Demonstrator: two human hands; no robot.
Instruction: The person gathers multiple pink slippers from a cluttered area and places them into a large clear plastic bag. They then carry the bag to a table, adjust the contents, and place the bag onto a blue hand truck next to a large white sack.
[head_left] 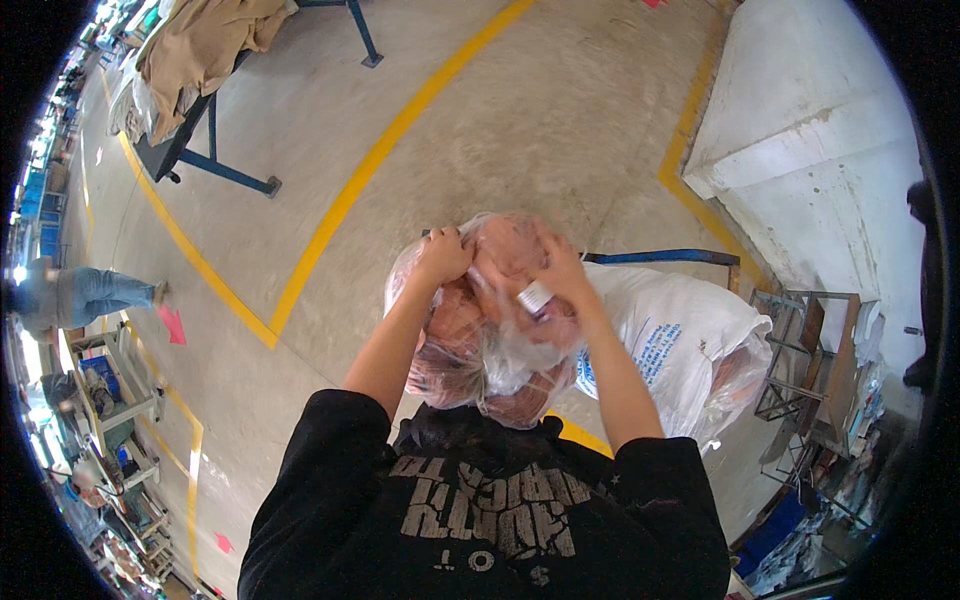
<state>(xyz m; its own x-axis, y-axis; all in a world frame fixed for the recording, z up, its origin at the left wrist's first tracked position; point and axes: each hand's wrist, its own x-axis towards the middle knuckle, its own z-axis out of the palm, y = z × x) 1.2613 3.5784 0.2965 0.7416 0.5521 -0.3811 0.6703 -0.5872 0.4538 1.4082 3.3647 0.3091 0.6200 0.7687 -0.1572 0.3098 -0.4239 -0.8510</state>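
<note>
A large clear plastic bag (453, 325) is close in front of my chest, packed with pinkish-brown bundles that look like fabric or yarn. My left hand (445, 257) grips its upper left side, the fingers curled into the plastic. On the upper right of the bag, my right hand (562, 275) is closed on the film, slightly blurred. Near the right wrist a small white label (535, 297) shows on the plastic. The bag's film is gathered and twisted at its lower middle. What the bag rests on is hidden beneath it.
At the right, a big white sack (650, 330) with blue print lies by a blue metal bar (660, 257). Behind it stand a metal rack (810, 360) and a white wall (810, 130). A table (180, 150) with tan cloth is far left; a person (90, 292) walks at the left edge.
</note>
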